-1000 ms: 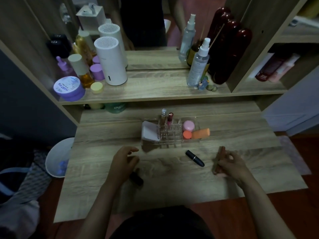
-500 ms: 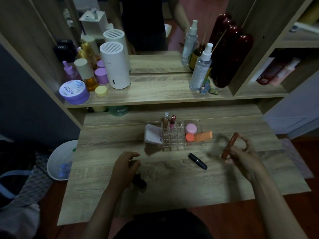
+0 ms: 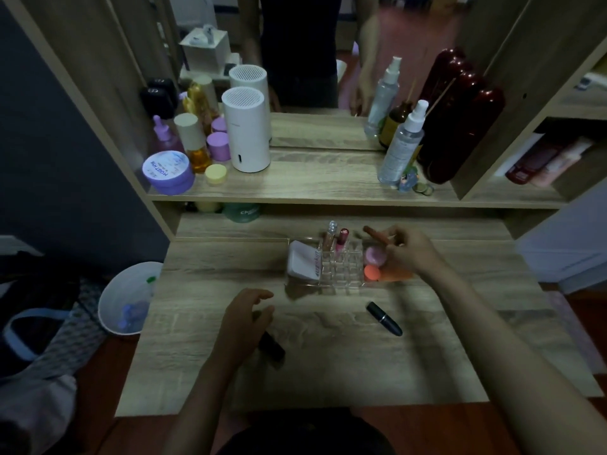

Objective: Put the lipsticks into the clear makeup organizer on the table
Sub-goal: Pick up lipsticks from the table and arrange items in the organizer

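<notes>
The right hand (image 3: 409, 254) hangs over the right end of the clear makeup organizer (image 3: 341, 267), its fingers (image 3: 392, 232) pinched around a slim reddish-brown lipstick (image 3: 376, 234). The tube is tilted, its free end pointing up and to the left above the organizer's far edge, just right of the two tubes standing in the far row: a clear one with a silver cap (image 3: 329, 236) and a pink one with a dark red cap (image 3: 341, 241).

The organizer stands toward the far middle of the wooden table (image 3: 328, 372). Its left part holds a white compact (image 3: 300, 261); its right part holds a pink round puff (image 3: 374, 256) and an orange sponge (image 3: 372, 273), partly under the right hand.

Two more lipsticks lie on the table nearer the person. A black lipstick with a silver band (image 3: 384, 318) lies flat and diagonal, apart from both hands, near and right of the organizer. A dark lipstick (image 3: 272, 347) lies just under the left hand (image 3: 243, 326); the curled fingers of that hand are loose and spread above it, and whether they touch it cannot be told.
</notes>
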Available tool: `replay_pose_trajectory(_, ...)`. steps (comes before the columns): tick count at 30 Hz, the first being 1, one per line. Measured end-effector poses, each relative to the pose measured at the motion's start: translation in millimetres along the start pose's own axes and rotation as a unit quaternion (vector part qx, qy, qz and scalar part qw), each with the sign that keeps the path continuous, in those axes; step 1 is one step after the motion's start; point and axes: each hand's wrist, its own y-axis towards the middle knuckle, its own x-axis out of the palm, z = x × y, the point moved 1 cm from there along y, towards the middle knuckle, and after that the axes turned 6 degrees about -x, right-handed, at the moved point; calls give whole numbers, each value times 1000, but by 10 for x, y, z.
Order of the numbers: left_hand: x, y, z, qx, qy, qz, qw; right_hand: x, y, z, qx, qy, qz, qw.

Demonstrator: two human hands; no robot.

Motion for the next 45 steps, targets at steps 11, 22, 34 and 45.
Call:
replay_pose_trajectory(11,-112,-135,-206,-8,22,-16,1000,185,255,-175,-124,-263,40,956)
replay_pose_trajectory(22,-151,-160,-274,3,82,-83,993,294,279,-240,-137,-336,-45,931)
replay_pose_trajectory(34,-204,-171,-254,4,101,-100,990,415,310,-194,-174,-330,-24,927)
replay_pose_trajectory(45,-278,-170,-151,-33,39,-133,990,84,-141,-81,-255,-228,152,927)
